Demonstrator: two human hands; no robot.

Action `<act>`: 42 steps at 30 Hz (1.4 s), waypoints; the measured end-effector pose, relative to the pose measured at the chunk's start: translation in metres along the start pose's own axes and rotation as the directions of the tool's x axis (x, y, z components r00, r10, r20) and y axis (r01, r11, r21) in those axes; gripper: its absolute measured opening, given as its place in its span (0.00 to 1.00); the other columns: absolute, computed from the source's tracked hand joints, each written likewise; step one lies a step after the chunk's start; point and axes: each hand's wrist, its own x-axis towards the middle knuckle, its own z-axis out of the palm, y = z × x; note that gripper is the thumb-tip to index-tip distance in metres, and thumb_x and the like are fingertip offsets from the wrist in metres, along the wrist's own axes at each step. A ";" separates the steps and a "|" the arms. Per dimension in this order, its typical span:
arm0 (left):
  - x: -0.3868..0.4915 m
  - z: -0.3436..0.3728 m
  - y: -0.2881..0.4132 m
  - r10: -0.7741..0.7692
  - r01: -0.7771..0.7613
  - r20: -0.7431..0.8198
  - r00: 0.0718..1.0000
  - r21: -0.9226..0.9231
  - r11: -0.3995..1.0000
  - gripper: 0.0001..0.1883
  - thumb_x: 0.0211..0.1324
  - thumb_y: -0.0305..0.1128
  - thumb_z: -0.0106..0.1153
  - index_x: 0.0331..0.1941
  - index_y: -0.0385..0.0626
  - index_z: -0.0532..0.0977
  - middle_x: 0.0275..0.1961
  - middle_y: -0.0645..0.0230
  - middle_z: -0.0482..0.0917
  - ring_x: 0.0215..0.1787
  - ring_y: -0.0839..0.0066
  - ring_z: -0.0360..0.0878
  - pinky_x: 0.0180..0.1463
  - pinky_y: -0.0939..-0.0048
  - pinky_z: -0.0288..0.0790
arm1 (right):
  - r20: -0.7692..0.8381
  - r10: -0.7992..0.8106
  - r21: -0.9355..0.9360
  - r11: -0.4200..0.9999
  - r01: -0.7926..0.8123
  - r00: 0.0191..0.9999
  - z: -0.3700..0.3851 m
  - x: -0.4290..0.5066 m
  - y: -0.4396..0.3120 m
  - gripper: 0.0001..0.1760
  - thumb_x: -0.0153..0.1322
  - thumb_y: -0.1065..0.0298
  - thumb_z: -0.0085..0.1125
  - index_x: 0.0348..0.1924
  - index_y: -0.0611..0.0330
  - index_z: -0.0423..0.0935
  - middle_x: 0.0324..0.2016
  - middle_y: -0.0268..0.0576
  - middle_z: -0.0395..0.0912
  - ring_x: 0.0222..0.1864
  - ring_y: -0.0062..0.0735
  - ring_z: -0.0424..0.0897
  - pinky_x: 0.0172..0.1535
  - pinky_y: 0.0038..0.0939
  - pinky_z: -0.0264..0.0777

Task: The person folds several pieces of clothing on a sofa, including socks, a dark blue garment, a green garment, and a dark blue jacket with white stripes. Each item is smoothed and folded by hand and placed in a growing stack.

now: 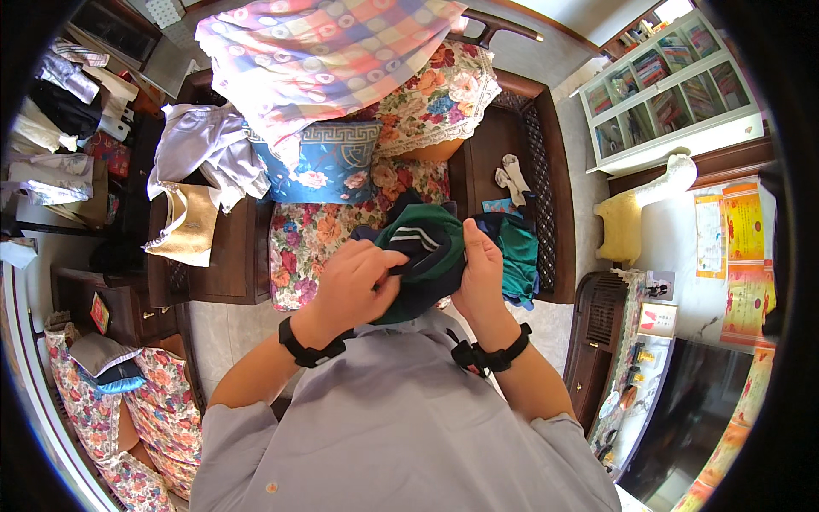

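Observation:
A dark green and navy garment (425, 256) with white stripes is bunched between my two hands, in front of my chest. My left hand (358, 281) pinches its fabric near the striped part, fingers curled. On the other side, my right hand (480, 272) grips the green edge with the thumb up. Beyond the garment lies a floral seat cover (320, 237) on a dark wooden sofa. Right of my right hand, a folded green and navy garment (517, 256) lies on the sofa's wooden side, with white socks (510, 179) farther back.
A blue floral cushion (326, 163), a checked cloth (320, 57) and pale grey clothing (205, 144) lie on the sofa. A tan bag (187, 224) sits at its left. A glass-door bookcase (668, 89) stands back right; a cabinet (595, 358) stands right.

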 end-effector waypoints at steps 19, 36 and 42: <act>-0.004 0.027 -0.026 -0.643 0.866 0.674 0.363 -0.499 -0.034 0.18 0.75 0.46 0.63 0.36 0.43 0.82 0.24 0.71 0.78 0.24 0.81 0.73 0.30 0.76 0.69 | 0.520 -0.323 -0.765 0.235 0.600 0.790 0.007 -0.011 -0.001 0.10 0.79 0.70 0.61 0.33 0.63 0.78 0.25 0.48 0.76 0.25 0.51 0.79 0.29 0.41 0.71; -0.008 0.034 -0.031 -0.493 0.438 0.697 0.521 -0.714 -0.546 0.13 0.77 0.37 0.57 0.59 0.47 0.79 0.48 0.73 0.86 0.50 0.78 0.84 0.56 0.74 0.76 | 0.436 -0.345 -0.777 0.321 0.541 0.831 -0.004 -0.010 0.016 0.14 0.82 0.66 0.59 0.33 0.64 0.76 0.23 0.46 0.72 0.24 0.39 0.73 0.30 0.37 0.68; -0.007 0.024 -0.040 -0.561 0.609 0.312 0.766 -0.633 0.479 0.08 0.72 0.36 0.66 0.45 0.44 0.80 0.35 0.79 0.76 0.39 0.87 0.73 0.46 0.79 0.68 | 0.153 -0.340 -0.799 0.511 0.318 0.928 -0.024 0.001 0.027 0.21 0.88 0.60 0.49 0.33 0.63 0.73 0.24 0.24 0.66 0.29 0.13 0.62 0.32 0.25 0.59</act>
